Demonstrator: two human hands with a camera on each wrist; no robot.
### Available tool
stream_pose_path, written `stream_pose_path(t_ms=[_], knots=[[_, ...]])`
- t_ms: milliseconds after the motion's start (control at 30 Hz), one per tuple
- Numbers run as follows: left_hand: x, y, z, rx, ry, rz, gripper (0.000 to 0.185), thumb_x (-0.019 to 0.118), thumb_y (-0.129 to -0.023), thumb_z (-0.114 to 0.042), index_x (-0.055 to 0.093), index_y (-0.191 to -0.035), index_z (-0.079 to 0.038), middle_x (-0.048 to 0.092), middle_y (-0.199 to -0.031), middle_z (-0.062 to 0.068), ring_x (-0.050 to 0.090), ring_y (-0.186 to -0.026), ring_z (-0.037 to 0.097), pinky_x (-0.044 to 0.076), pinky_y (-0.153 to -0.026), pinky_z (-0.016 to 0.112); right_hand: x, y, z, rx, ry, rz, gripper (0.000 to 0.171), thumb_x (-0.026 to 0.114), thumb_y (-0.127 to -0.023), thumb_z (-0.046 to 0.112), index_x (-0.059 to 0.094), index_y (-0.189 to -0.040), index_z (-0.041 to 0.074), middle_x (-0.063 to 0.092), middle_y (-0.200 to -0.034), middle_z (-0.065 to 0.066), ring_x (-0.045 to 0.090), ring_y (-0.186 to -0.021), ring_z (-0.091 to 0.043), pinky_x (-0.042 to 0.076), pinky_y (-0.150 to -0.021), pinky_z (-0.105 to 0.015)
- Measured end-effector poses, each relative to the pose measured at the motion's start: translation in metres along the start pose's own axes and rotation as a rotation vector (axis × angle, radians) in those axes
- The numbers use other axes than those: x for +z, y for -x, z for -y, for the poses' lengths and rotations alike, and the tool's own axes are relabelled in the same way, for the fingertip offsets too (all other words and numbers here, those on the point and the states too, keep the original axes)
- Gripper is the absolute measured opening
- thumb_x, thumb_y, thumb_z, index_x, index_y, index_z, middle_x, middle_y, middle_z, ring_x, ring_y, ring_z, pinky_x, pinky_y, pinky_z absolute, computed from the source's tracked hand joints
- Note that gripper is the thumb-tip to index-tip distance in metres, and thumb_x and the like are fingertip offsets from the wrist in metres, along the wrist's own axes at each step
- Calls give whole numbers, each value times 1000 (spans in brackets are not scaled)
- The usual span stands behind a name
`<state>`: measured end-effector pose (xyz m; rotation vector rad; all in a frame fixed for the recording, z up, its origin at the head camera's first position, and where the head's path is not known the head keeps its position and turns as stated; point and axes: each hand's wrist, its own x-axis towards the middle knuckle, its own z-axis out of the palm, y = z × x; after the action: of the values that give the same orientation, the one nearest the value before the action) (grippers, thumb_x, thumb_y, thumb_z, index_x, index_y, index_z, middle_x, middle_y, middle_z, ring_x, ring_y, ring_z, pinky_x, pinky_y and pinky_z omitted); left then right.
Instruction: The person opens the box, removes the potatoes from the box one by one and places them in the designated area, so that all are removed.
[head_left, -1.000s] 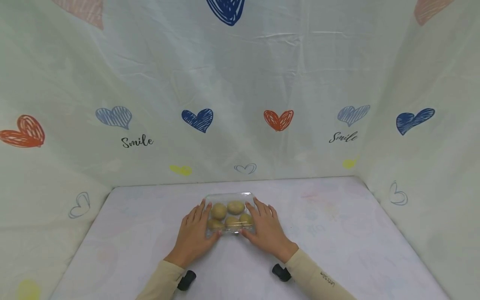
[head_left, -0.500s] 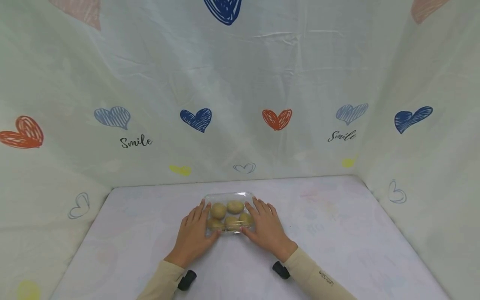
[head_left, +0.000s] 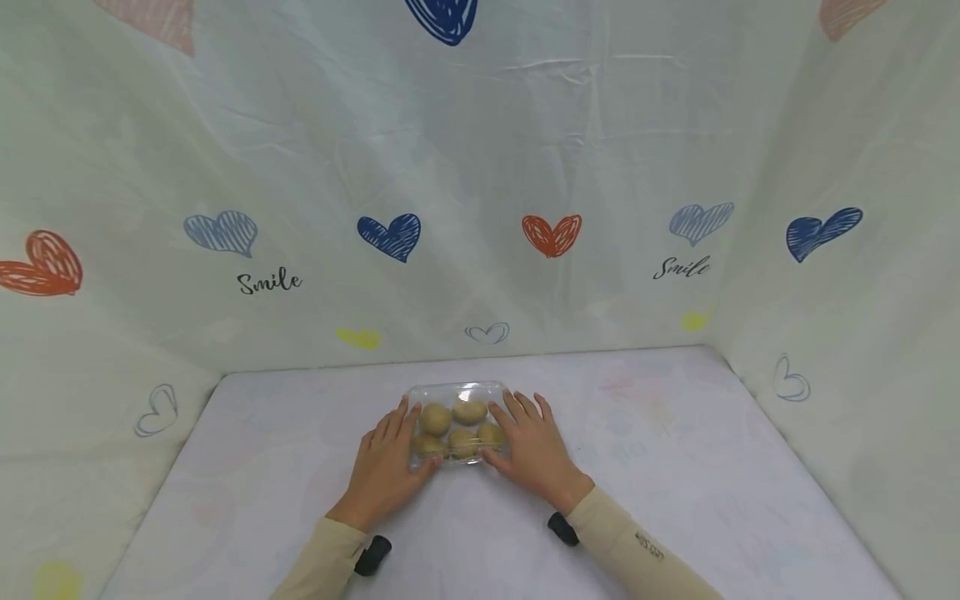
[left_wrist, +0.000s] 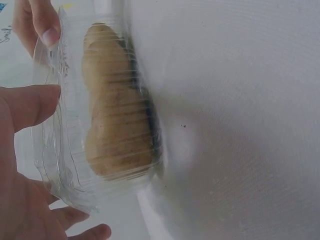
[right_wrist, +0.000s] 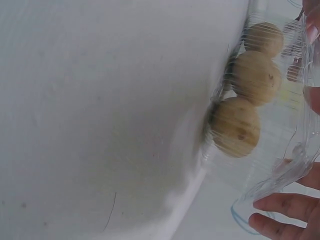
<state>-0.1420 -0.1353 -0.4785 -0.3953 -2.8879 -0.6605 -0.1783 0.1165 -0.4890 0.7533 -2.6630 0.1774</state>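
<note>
A clear plastic clamshell box (head_left: 457, 421) with several round brown potatoes (head_left: 436, 418) inside lies on the white table (head_left: 660, 467), a little left of centre. My left hand (head_left: 390, 454) lies along its left side and my right hand (head_left: 528, 446) along its right side. The fingers of both look fairly straight, and both thumbs rest against the box's near rim. In the left wrist view my left thumb (left_wrist: 30, 105) touches the lid's edge, with the potatoes (left_wrist: 117, 135) behind the ribbed plastic. The right wrist view shows the potatoes (right_wrist: 237, 125) close up and my right fingers (right_wrist: 280, 215) beside the box (right_wrist: 280, 165).
Pale cloth walls (head_left: 480, 208) printed with hearts and "Smile" close in the table at the back and on both sides. Black wrist cameras (head_left: 372, 554) (head_left: 562, 529) sit under my beige sleeves. White tabletop stretches left and right of the box.
Hands and box stay almost as they were. My right hand's fingers have crept slightly inward onto the lid's right edge.
</note>
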Motion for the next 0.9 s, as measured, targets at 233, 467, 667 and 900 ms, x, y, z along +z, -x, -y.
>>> stream_pose_path(t_ms=[233, 467, 667, 900], knots=[[-4, 0, -1, -12, 7, 24, 83, 75, -95, -41, 43, -156, 5, 35, -165, 28, 43, -145, 49, 40, -110, 69, 0, -4, -3, -65, 107, -34, 64, 74, -90, 59, 71, -133, 11, 66, -138, -16, 60, -130, -36, 44, -112, -59], [-5, 0, 0, -18, 9, 41, 84, 76, -95, -42, 43, -157, 5, 34, -166, 28, 43, -145, 49, 41, -110, 69, -1, -6, -6, -116, 167, -46, 62, 72, -92, 62, 72, -131, 14, 69, -135, -15, 61, -128, -34, 45, -111, -56], [-5, 1, 1, -22, 23, 40, 84, 76, -94, -41, 43, -156, 4, 34, -166, 28, 42, -145, 49, 41, -109, 69, -1, -9, -9, -165, 211, -86, 59, 73, -91, 63, 75, -126, 16, 71, -129, -14, 63, -123, -32, 48, -109, -54], [-3, 0, 0, -7, 26, 21, 83, 77, -94, -40, 44, -155, 6, 35, -165, 28, 43, -144, 48, 43, -108, 68, 2, -13, -13, -227, 257, -160, 56, 74, -90, 62, 78, -119, 15, 74, -118, -14, 65, -116, -31, 51, -105, -53]])
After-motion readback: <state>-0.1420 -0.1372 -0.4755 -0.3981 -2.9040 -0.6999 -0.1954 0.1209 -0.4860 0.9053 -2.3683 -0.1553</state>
